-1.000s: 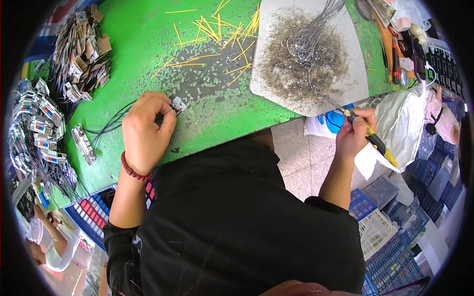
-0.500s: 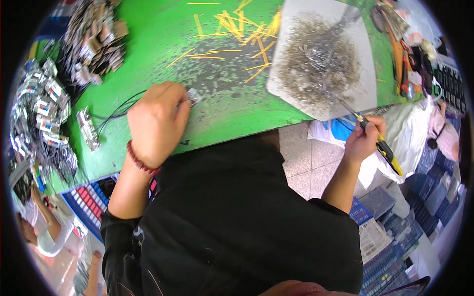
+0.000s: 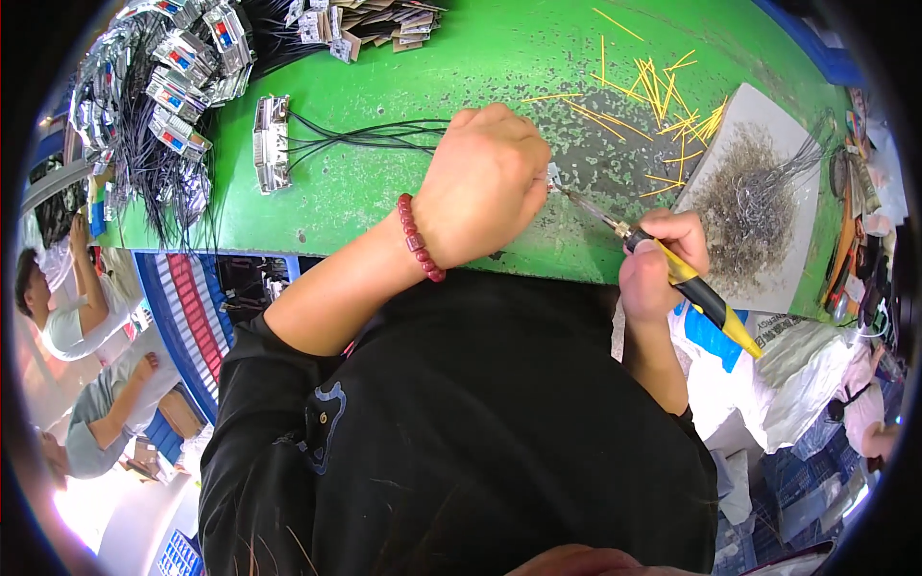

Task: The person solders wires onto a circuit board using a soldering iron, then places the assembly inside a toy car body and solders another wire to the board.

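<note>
My left hand (image 3: 495, 187) is closed at the table's front, with a red bead bracelet on its wrist. Thin black wires (image 3: 370, 134) run under it from a silvery metal-and-plastic connector housing (image 3: 272, 144) lying on the table. A small pale piece (image 3: 553, 176) peeks out at the fingertips; the hand hides most of it. My right hand (image 3: 663, 259) grips a yellow-and-black soldering iron (image 3: 709, 305) like a pen. The iron's tip points left and meets, or nearly meets, that small piece.
Yellow strips of wire or solder (image 3: 663, 91) are scattered across the green table (image 3: 384, 86). At the right lies a pale board (image 3: 740, 110) bearing a heap of fine wire scrap (image 3: 749, 206). Bundles of wired housings (image 3: 178, 106) pile up at the left; tools (image 3: 845, 250) line the right edge.
The soldering iron has moved from over the scrap board to my left fingertips. My hands have come closer together, and the whole view has shifted.
</note>
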Demonstrator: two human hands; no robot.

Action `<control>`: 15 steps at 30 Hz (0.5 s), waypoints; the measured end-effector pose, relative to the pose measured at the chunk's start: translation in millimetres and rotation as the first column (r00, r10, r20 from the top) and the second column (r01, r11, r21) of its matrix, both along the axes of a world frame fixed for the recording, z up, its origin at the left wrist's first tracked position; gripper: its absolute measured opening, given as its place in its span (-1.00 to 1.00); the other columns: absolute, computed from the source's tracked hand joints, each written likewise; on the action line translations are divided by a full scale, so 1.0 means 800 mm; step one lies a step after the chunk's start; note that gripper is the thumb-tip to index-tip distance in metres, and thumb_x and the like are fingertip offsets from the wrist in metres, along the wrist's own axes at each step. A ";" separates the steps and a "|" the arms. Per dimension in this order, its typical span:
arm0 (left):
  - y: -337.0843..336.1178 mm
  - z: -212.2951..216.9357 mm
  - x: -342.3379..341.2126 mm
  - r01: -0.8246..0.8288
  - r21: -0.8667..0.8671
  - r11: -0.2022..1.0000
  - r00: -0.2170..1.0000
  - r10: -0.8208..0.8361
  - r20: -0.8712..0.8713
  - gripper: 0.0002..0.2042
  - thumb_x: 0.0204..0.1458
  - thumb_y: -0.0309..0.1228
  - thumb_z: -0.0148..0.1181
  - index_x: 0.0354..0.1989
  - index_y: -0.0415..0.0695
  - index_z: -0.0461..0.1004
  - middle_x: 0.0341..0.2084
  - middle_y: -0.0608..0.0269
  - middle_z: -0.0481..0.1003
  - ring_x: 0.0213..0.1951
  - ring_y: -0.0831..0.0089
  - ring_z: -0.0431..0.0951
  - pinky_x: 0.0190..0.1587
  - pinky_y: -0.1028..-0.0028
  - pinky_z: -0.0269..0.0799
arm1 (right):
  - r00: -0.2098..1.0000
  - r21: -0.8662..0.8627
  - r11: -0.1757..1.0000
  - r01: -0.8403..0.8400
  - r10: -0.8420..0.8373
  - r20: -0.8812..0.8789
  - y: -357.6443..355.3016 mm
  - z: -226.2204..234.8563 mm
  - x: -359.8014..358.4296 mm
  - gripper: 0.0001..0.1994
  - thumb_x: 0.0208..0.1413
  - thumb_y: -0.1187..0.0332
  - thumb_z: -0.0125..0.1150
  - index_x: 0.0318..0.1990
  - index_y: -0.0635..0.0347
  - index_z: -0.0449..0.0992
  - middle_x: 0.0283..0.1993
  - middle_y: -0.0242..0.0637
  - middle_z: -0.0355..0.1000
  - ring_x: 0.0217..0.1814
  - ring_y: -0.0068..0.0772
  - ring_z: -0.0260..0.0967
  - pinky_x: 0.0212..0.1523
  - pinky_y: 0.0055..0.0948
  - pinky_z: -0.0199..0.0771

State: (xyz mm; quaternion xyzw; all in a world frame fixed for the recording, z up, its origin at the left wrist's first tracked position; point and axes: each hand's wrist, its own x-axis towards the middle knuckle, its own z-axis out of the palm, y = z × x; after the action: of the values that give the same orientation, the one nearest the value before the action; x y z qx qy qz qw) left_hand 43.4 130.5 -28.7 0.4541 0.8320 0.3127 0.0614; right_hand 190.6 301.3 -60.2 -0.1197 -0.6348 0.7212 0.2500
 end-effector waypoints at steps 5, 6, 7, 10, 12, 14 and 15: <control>-0.003 -0.002 -0.002 0.005 0.028 1.000 1.000 -0.005 0.005 -0.92 -0.20 -0.53 0.20 -0.55 -0.15 0.40 -0.44 0.22 0.50 -0.25 0.17 0.45 -0.13 0.26 0.33 | 0.997 0.068 0.995 0.066 -0.063 -0.039 -0.003 -0.007 -0.005 -0.80 -0.01 0.38 0.24 -0.35 0.28 0.36 -0.46 -0.38 0.28 -0.46 -0.65 0.10 -0.42 -0.59 0.06; -0.003 -0.002 -0.002 0.005 0.032 0.999 1.000 -0.006 0.008 -0.92 -0.20 -0.53 0.20 -0.55 -0.15 0.40 -0.44 0.22 0.50 -0.25 0.17 0.45 -0.13 0.26 0.33 | 0.997 0.078 0.995 0.068 -0.065 -0.041 -0.003 -0.006 -0.006 -0.81 -0.01 0.39 0.24 -0.35 0.28 0.36 -0.46 -0.38 0.28 -0.46 -0.65 0.10 -0.42 -0.59 0.05; -0.002 -0.002 -0.003 0.006 0.023 1.000 1.000 -0.006 0.001 -0.92 -0.21 -0.53 0.20 -0.55 -0.15 0.40 -0.44 0.22 0.50 -0.25 0.18 0.45 -0.12 0.26 0.33 | 0.997 0.087 0.994 0.069 -0.066 -0.043 -0.003 -0.006 -0.007 -0.81 -0.01 0.39 0.23 -0.36 0.28 0.36 -0.47 -0.38 0.27 -0.46 -0.65 0.09 -0.43 -0.59 0.04; -0.002 -0.004 -0.004 0.001 0.020 1.000 1.000 -0.001 -0.007 -0.91 -0.22 -0.53 0.20 -0.55 -0.14 0.40 -0.44 0.23 0.50 -0.25 0.19 0.46 -0.12 0.26 0.32 | 0.998 0.129 0.990 0.061 -0.056 -0.040 -0.003 -0.006 -0.009 -0.80 -0.01 0.37 0.24 -0.36 0.28 0.36 -0.47 -0.40 0.27 -0.46 -0.65 0.09 -0.43 -0.59 0.03; -0.001 -0.004 -0.003 0.001 0.019 1.000 1.000 -0.001 -0.012 -0.91 -0.22 -0.53 0.20 -0.56 -0.14 0.40 -0.44 0.23 0.50 -0.25 0.20 0.46 -0.12 0.26 0.32 | 0.998 0.125 0.991 0.057 -0.053 -0.030 -0.002 -0.006 -0.007 -0.79 0.00 0.36 0.26 -0.36 0.28 0.37 -0.48 -0.41 0.26 -0.47 -0.66 0.09 -0.44 -0.59 0.02; 0.001 -0.004 -0.002 0.003 0.008 1.000 1.000 -0.002 -0.015 -0.91 -0.23 -0.53 0.21 -0.56 -0.14 0.40 -0.44 0.24 0.50 -0.24 0.21 0.46 -0.13 0.28 0.32 | 0.999 0.123 0.991 0.050 -0.048 -0.019 -0.001 -0.006 -0.006 -0.78 0.00 0.35 0.27 -0.36 0.28 0.37 -0.48 -0.42 0.25 -0.47 -0.66 0.08 -0.44 -0.60 0.00; 0.001 -0.003 -0.002 0.002 0.010 1.000 1.000 -0.001 -0.013 -0.91 -0.23 -0.53 0.21 -0.56 -0.14 0.40 -0.44 0.24 0.50 -0.24 0.21 0.46 -0.13 0.28 0.32 | 0.999 0.111 0.993 0.044 -0.043 -0.006 -0.002 -0.007 -0.005 -0.77 0.00 0.34 0.29 -0.36 0.28 0.37 -0.49 -0.42 0.25 -0.47 -0.66 0.08 -0.45 -0.60 -0.01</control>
State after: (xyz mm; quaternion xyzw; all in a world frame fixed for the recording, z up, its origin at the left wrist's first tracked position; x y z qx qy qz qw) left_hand 41.8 131.2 -31.2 0.4570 0.8305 0.3138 0.0540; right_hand 186.3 299.7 -65.6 -0.1182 -0.6707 0.6795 0.2730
